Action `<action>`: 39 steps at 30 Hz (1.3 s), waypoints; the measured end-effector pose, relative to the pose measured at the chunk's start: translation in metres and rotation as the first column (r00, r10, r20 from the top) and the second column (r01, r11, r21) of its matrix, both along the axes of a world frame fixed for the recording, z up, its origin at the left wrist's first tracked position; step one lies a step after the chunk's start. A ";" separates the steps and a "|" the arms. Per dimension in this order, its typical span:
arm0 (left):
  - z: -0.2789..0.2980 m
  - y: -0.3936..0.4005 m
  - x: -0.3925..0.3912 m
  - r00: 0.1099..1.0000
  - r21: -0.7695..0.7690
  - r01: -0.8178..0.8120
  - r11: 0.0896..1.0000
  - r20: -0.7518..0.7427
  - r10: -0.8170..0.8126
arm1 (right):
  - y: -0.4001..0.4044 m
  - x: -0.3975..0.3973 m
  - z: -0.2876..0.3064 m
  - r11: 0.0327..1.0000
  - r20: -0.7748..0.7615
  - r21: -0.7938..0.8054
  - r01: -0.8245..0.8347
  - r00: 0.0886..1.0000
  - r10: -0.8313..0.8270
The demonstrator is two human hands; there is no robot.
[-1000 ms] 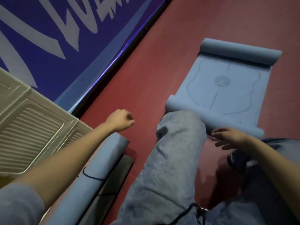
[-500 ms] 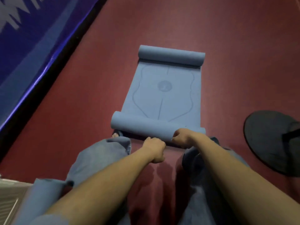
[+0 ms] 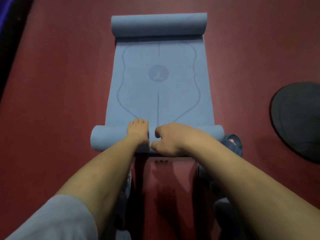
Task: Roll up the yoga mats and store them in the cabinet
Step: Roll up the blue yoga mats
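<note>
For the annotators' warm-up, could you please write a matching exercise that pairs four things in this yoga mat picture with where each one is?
Things:
1. left hand
2. far roll
3. round emblem
4. dark round object

Places:
A. on the red floor, right of the yoga mat
B. printed on the flat middle of the mat
C. on the near roll, beside the right hand
D. at the mat's end farthest from the person

Pairs: 1-C, 2-D, 3-B, 4-A
</note>
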State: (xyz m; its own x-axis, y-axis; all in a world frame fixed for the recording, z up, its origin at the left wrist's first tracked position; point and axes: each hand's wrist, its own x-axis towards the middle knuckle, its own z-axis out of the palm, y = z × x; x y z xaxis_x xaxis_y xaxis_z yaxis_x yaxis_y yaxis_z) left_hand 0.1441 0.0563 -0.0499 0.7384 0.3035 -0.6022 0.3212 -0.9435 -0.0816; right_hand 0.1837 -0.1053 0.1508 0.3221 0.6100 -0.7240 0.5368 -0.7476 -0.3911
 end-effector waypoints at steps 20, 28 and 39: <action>0.087 0.015 -0.050 0.960 -0.249 -0.115 0.962 -0.276 0.043 | -0.050 -0.006 -0.018 0.992 0.160 -0.106 0.065 0.986 -0.047; 0.227 -0.069 -0.098 0.894 0.109 0.408 0.907 0.153 -0.420 | -0.066 -0.049 0.017 0.985 0.505 0.135 -0.104 0.863 0.022; 0.336 -0.104 -0.194 0.781 0.357 0.280 0.891 0.455 -0.427 | -0.142 -0.104 0.105 0.905 0.784 0.279 -0.321 0.620 -0.021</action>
